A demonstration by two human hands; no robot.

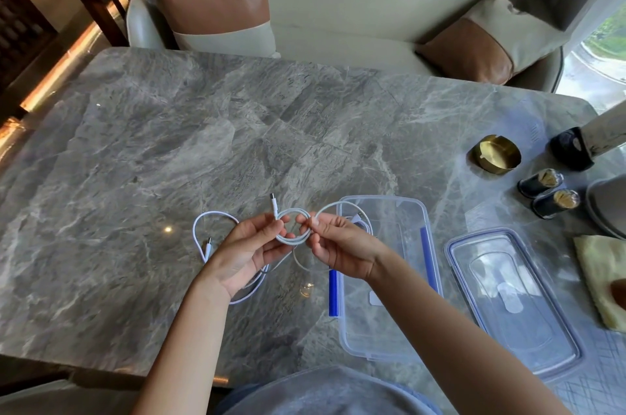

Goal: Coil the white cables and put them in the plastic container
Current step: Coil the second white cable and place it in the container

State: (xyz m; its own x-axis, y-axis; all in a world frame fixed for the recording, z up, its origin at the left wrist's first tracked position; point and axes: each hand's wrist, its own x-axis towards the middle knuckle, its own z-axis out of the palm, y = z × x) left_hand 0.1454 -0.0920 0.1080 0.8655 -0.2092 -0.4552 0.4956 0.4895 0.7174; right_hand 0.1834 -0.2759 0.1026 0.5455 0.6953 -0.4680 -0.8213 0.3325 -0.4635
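The left hand (249, 245) and right hand (342, 247) both pinch a small loop of the white cable (294, 225) above the marble table (169, 143), just beside the open plastic container (386, 343); it looks light, bendy and springy, best held where loops cross.

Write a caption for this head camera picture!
Two hands coil a white cable beside an open plastic container.
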